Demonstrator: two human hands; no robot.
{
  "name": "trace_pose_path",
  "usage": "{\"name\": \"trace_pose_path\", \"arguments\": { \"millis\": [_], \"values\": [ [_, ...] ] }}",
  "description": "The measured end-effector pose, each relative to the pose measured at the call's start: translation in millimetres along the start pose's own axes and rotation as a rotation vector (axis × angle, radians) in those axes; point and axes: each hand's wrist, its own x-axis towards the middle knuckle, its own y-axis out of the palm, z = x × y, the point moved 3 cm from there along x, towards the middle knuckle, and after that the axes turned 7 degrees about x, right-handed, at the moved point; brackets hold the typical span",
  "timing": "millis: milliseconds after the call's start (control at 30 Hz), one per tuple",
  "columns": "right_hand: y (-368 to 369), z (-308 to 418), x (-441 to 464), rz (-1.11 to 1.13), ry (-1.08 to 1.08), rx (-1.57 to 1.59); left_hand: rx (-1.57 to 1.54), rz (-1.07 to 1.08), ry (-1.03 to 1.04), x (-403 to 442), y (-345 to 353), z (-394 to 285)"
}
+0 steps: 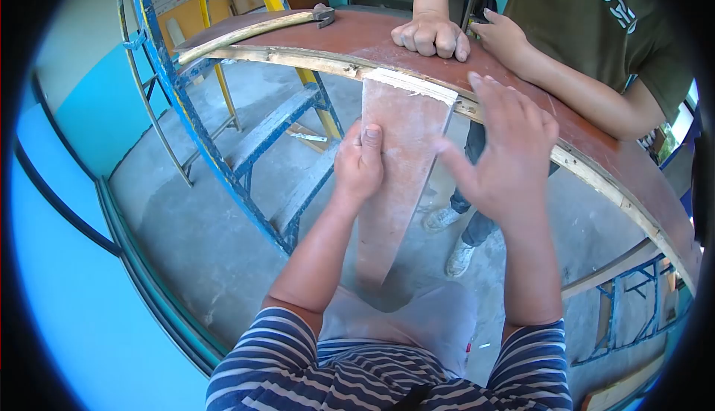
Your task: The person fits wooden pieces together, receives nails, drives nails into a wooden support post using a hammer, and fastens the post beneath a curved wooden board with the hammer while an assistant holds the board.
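Observation:
A narrow, reddish-brown board (398, 165) hangs down in front of me, its top end with a pale, splintered strip at the edge of a long brown panel (335, 37). My left hand (360, 159) grips the board's left edge, thumb across its face. To the right of the board, my right hand (506, 139) is raised with its fingers spread, holding nothing; it is slightly blurred. A pale wooden batten (596, 180) runs along the panel's near edge. On the panel's left part lies a hammer (253, 35) with a wooden handle.
Across the panel, another person's fist (430, 36) presses on its top and their other forearm (581, 94) rests there. A blue stepladder (171, 76) with yellow legs stands at the left. Blue metal scaffolding (633, 303) is at lower right, above the concrete floor (201, 254).

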Motion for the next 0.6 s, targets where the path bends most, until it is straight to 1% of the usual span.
{"name": "trace_pose_path", "arguments": {
  "millis": [67, 133, 200, 267, 333, 433, 533, 600],
  "values": [
    [6.6, 6.9, 0.0, -0.023, 0.012, -0.052, 0.002, -0.044, 0.040, 1.9, 1.5, 0.4],
    [16.0, 7.9, -2.8, -0.059, 0.033, -0.079, -0.010, -0.154, 0.095, 3.5, 3.0, -2.9],
    [24.4, 5.6, -3.7, -0.112, 0.058, -0.079, -0.047, -0.079, -0.022, 2.9, -2.3, -13.2],
    [26.9, 5.4, -5.7, -0.127, 0.060, -0.079, 0.033, -0.132, 0.024, 2.3, -10.6, -26.7],
    [26.5, 3.9, -4.2, -0.147, 0.061, -0.067, 0.216, -0.316, 0.242, 5.6, -15.1, -41.9],
    [27.2, 3.2, -5.3, -0.159, 0.068, -0.043, 0.282, -0.340, 0.563, 24.6, -25.2, -69.2],
    [29.3, 2.5, -8.0, -0.155, 0.063, -0.037, 0.394, -0.097, 0.709, 47.5, -21.2, -83.0],
    [31.0, 0.1, -8.5, -0.157, 0.066, -0.030, 0.401, -0.060, 0.675, 48.2, -21.4, -79.6]
  ]
}}
